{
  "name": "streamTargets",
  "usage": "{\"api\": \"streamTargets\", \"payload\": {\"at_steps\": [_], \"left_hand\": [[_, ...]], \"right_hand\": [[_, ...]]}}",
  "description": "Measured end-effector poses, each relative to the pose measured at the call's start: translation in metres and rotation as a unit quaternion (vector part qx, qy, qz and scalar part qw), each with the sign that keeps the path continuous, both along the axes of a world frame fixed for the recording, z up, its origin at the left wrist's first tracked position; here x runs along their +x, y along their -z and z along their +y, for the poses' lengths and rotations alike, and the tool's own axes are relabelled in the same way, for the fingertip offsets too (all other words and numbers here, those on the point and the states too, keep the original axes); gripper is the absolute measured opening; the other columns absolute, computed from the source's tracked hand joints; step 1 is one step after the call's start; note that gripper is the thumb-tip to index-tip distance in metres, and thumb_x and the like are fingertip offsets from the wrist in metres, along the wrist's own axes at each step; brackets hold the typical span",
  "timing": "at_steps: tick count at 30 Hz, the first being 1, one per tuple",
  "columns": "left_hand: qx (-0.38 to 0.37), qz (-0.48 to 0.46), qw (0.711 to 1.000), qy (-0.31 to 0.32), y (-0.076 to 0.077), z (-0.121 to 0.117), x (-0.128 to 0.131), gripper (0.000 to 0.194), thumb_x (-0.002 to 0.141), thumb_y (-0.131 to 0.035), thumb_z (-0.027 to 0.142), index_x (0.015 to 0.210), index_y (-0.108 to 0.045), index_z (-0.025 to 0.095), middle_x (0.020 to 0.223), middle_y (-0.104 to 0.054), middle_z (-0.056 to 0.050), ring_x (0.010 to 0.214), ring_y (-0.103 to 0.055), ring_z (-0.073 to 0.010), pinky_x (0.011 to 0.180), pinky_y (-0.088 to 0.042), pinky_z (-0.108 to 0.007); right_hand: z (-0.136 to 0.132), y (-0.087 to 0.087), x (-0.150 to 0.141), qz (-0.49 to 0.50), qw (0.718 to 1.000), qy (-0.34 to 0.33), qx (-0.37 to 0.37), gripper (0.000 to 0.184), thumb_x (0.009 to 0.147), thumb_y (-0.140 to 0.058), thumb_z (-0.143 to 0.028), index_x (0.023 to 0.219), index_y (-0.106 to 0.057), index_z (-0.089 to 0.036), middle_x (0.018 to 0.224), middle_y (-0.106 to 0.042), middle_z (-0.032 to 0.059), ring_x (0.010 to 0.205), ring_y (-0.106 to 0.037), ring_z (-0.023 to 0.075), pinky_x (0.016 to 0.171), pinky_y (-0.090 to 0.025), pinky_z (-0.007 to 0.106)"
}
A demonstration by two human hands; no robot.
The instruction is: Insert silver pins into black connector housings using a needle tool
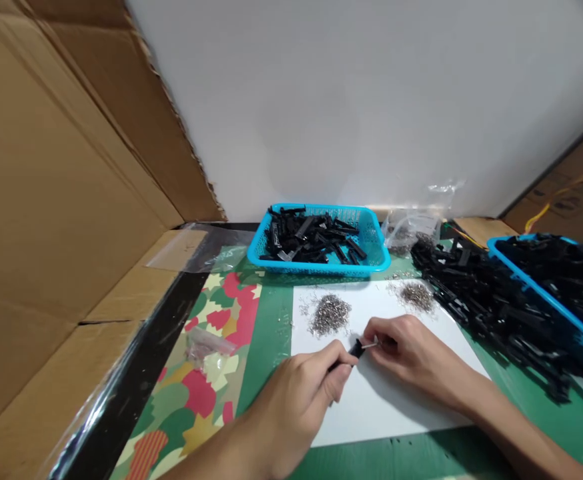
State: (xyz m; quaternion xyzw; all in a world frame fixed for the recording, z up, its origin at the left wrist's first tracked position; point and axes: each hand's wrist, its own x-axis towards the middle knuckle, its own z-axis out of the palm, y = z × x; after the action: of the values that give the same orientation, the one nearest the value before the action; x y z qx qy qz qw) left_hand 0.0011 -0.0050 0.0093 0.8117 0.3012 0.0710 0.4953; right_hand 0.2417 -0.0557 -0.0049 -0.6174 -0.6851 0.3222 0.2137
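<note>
My left hand (306,380) is closed around a small black plastic part (356,348), whose end sticks out past the thumb and forefinger. Pinched in my right hand (404,347) is a thin, light-coloured pin-like piece (369,345), its tip at the end of the black part; whether it sits inside the part I cannot tell. Both hands are over a white sheet (386,407). Just beyond them lies a heap of tiny metal pieces (330,315), with a smaller heap of metal pieces (416,297) at the sheet's far right.
A blue basket (316,268) of black parts stands at the back. On the right are a pile of black parts (491,313) and another blue basket (551,293). A clear bag (411,230) sits behind. Cardboard (61,167) walls the left; a small plastic bag (209,347) lies on patterned paper.
</note>
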Motion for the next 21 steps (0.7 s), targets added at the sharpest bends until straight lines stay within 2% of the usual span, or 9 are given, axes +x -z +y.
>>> {"api": "streamTargets", "payload": {"at_steps": [6,12,21], "left_hand": [[-0.019,-0.022,0.999,-0.029,0.0026,-0.0008,-0.0015,0.042,0.117,-0.035,0.052,0.104,-0.062,0.024,0.079,-0.062,0.004,0.075,-0.06,-0.016,0.072,-0.038,-0.03],[-0.025,-0.035,0.999,-0.025,0.0031,0.0,-0.0002,0.039,0.117,-0.036,0.051,0.104,-0.061,0.023,0.079,-0.063,0.003,0.074,-0.06,-0.0167,0.07,-0.039,-0.031],[-0.037,-0.05,0.998,-0.029,0.0029,0.0001,0.0012,0.035,0.117,-0.038,0.048,0.105,-0.06,0.023,0.077,-0.06,0.004,0.072,-0.057,-0.016,0.07,-0.038,-0.031]], "right_hand": [[-0.0002,0.005,0.0014,-0.007,1.0,-0.024,0.012,0.014,0.093,-0.055,-0.012,0.089,-0.065,-0.02,0.07,-0.059,-0.0039,0.062,-0.048,0.0127,0.061,-0.032,0.025],[-0.0006,0.0033,0.0017,0.007,1.0,-0.007,0.028,0.019,0.101,-0.052,-0.019,0.089,-0.067,-0.019,0.066,-0.052,-0.0045,0.061,-0.042,0.0133,0.06,-0.031,0.026],[-0.0032,0.0088,0.0026,-0.024,0.998,-0.023,0.048,0.014,0.099,-0.052,-0.017,0.089,-0.061,-0.021,0.065,-0.054,-0.0045,0.058,-0.045,0.0131,0.059,-0.032,0.026]]}}
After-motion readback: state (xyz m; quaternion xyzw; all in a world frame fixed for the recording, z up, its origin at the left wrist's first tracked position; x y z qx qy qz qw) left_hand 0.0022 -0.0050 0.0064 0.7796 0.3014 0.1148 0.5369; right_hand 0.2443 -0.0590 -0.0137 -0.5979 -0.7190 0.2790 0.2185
